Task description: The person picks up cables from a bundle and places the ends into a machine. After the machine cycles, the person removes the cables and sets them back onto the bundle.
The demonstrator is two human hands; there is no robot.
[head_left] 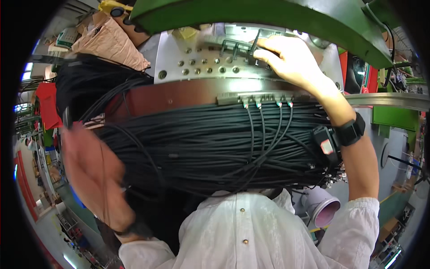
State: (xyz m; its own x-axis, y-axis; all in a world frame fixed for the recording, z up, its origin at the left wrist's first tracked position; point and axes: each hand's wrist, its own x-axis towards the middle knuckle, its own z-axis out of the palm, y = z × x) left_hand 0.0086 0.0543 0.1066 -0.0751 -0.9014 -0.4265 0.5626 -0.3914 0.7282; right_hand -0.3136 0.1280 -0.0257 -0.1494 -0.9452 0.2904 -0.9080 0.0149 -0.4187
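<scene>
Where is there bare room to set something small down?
The left margin of the metal plate, between the paper bag and the holes, looks bare. So does the brown strip left of the connector bar, between plate and black cables, slope unclear. Crowded: the cables, and the dark fixture by the right hand.

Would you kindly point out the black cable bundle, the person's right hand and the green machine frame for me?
Black cable bundle [197, 140]: head view, on the middle of its cables.
Right hand [292, 59]: head view, on the back of the hand.
Green machine frame [273, 15]: head view, on its curved side.
</scene>
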